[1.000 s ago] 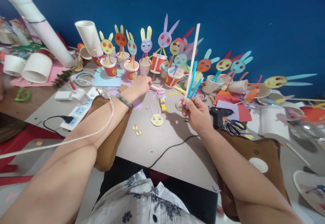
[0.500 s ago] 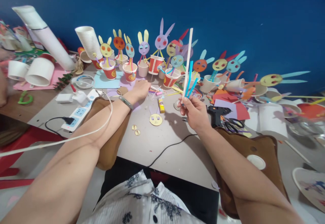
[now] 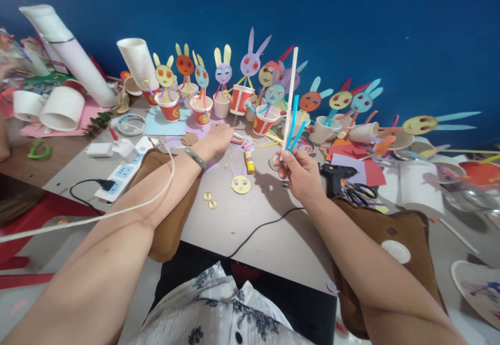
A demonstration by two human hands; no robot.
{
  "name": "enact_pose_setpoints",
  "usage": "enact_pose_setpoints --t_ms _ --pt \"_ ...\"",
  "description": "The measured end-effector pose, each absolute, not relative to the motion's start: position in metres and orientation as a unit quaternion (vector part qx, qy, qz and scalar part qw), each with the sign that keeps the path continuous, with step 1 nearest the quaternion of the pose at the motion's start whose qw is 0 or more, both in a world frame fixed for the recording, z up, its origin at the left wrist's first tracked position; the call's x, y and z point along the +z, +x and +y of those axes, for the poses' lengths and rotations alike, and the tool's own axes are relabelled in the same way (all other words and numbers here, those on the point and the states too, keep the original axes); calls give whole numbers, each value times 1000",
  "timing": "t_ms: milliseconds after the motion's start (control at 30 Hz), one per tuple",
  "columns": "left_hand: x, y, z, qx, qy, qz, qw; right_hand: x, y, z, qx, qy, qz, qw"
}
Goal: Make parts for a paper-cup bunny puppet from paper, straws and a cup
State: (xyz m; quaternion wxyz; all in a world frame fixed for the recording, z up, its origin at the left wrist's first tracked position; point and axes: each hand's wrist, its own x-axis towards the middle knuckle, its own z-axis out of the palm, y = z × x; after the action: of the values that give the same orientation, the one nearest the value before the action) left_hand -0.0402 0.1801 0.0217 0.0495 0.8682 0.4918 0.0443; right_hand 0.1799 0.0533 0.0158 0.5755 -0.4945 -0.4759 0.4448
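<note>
My right hand [image 3: 302, 175] is closed around a long white stick [image 3: 291, 92] and several shorter blue strips [image 3: 296, 128], all pointing upward. My left hand [image 3: 219, 139] reaches forward over purple paper, its fingers curled and their tips hidden; whether anything is in them does not show. Just right of it lie small coloured scraps [image 3: 244, 140]. A yellow glue stick [image 3: 249, 162] lies between the hands. Nearer me is a round yellow paper face [image 3: 241, 184] with thin purple ears, and two small yellow discs [image 3: 210, 200] lie to its left.
Paper cups with rabbit-faced figures [image 3: 250, 66] line the back by the blue wall. A black glue gun [image 3: 336, 175] and scissors [image 3: 361, 195] lie beside my right wrist. A power strip [image 3: 125, 175] sits left, with a white cable [image 3: 156, 194] crossing my left arm. Brown cushions [image 3: 414, 230] flank me.
The whole view has shifted slightly, with the table things a little further right. Both hands keep nearly the same place, and my right hand still holds the white stick and blue strips.
</note>
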Motion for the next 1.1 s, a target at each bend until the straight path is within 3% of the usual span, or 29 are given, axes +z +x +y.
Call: enact_pose_setpoints --t_ms 300,433,500,600,667,733,900,1100 --pt "35 -37 167 65 858 510 17 16 181 53 450 -482 -474 583" --pt "43 -33 165 171 835 522 26 16 181 53 445 -487 -479 580" --pt "44 -30 166 263 808 515 109 16 181 53 440 -490 -480 579" --pt "43 -24 166 366 710 470 376 15 181 53 438 -491 -480 580" --pt "43 -19 161 381 609 418 556 16 181 53 436 -495 -480 578" --pt "43 -14 154 362 538 376 662 16 181 53 433 -503 -481 573" --pt "48 -4 135 317 468 327 757 16 181 53 429 -514 -486 561" --pt "49 -4 129 300 476 324 760 12 182 53 428 -509 -494 560"
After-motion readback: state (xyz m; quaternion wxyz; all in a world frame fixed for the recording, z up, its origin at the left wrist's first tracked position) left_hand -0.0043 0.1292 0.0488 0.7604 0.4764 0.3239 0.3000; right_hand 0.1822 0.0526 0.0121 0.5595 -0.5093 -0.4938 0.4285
